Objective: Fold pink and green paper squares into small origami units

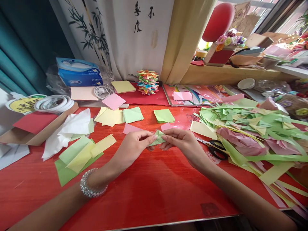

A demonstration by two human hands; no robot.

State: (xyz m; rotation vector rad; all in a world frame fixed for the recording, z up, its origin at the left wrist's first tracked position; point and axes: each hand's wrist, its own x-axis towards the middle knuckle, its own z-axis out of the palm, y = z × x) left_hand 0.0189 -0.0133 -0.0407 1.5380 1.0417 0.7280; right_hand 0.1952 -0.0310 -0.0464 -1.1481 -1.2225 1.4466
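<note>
Between both hands, a small folded light-green piece of paper [159,137] is held above the red table [149,186]. My left hand [137,144] pinches its left side with thumb and fingers; a beaded bracelet [92,183] circles that wrist. On the right side, my right hand [180,142] grips the same paper between thumb and fingertips. Just behind the hands lie a stack of green paper squares [164,116], a pale-green stack [133,115] and a pink slip [131,128]. Black-handled scissors [216,149] rest beside the right forearm.
A large heap of green folded pieces and strips [255,122] covers the right side. Loose green and yellow sheets [81,154], a white tissue [74,128] and a cardboard tray [43,134] lie left. At the back stand a colourful folded-paper ball [147,82] and a blue tissue pack [78,73].
</note>
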